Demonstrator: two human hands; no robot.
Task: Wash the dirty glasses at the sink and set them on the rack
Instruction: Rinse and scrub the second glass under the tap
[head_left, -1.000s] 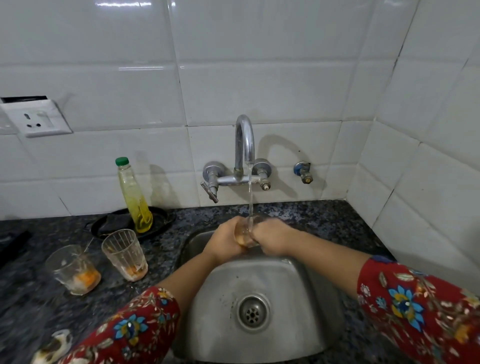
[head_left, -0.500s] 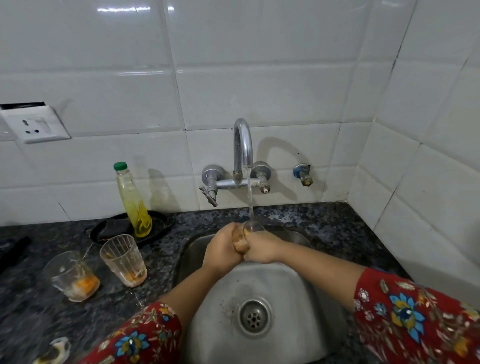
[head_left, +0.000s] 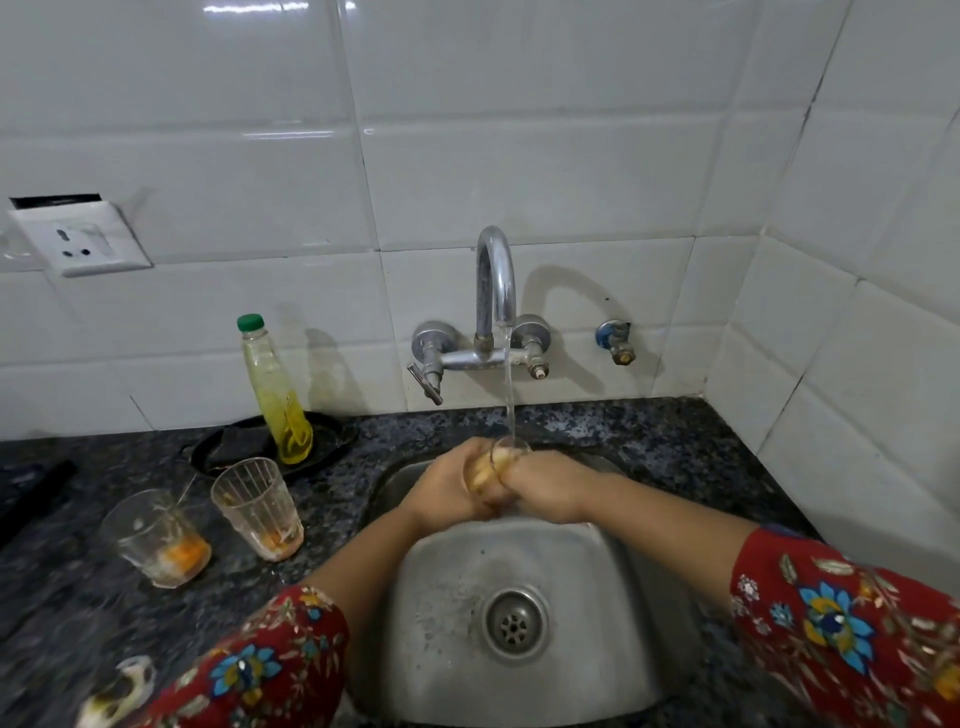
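I see the left hand (head_left: 441, 491) and right hand (head_left: 548, 491), each grip closed round a small clear drinking glass (head_left: 496, 470) above the steel sink (head_left: 447, 597), under the chrome tap (head_left: 495, 280) stream. A ribbed tumbler with orange dregs (head_left: 258, 506) and a wider smeared tumbler (head_left: 156, 535) stand on the dark speckled worktop (head_left: 649, 441), left of the sink.

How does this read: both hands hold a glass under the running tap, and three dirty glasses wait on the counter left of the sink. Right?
Not quite: the head view shows two waiting, not three: a shorter dirty glass and a taller dirty glass on the counter left of the sink. The rest stands: left hand and right hand hold the glass under the running tap.
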